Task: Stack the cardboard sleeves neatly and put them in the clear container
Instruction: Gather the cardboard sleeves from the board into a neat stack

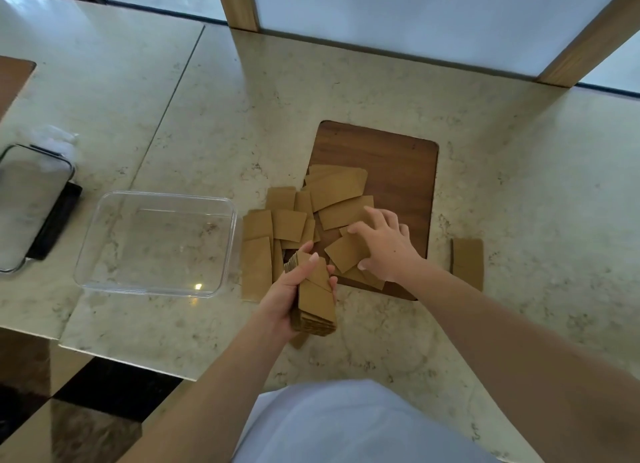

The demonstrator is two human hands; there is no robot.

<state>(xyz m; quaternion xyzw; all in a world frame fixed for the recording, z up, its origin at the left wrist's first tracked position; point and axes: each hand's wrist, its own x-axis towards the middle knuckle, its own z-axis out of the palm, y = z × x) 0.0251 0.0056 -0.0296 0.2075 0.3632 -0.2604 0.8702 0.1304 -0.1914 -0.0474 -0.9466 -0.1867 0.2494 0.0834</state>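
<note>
My left hand (289,289) grips a thick stack of brown cardboard sleeves (317,300) above the marble counter's near part. Just right of it, my right hand (384,244) reaches onto the scattered pile, thumb and fingers pinching one loose sleeve (346,253). Several more flat sleeves (337,187) lie spread over the wooden board (398,165) and the counter to its left. One sleeve (467,262) lies apart on the right. The clear container (156,243) stands open with nothing in it, left of the pile.
The marble counter (519,185) ends at a front-left edge above a dark checkered floor. A lidded container (27,203) on a black base stands at the far left. Wooden posts (239,2) rise along the back by the window.
</note>
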